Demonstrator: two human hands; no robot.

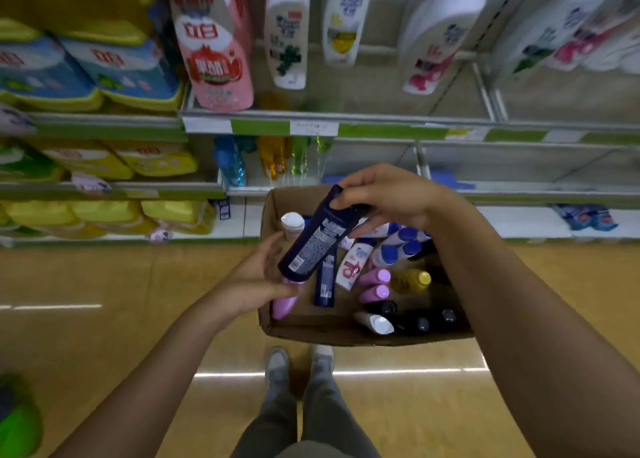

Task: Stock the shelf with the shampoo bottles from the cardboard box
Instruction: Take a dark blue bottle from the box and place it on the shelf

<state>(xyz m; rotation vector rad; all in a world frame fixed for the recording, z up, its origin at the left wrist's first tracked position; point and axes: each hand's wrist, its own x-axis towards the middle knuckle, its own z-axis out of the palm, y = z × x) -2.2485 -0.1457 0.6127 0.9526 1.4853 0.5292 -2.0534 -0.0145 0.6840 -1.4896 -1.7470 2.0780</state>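
Over the cardboard box (311, 333) on the floor, the right hand (391, 198) pinches a dark blue bottle (317, 238) by its top end, tilted, its base down at 7 o'clock. The left hand (258, 281) curls round a pink bottle (284, 302) at the box's 9 o'clock wall. Many bottles lie inside; the shelf (485, 125) at 12 o'clock has wide bare stretches, so most stocking looks undone.

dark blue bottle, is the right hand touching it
Touching. The head view shows the right hand with its fingers curled round the upper end of the dark blue bottle, holding it tilted above the cardboard box.
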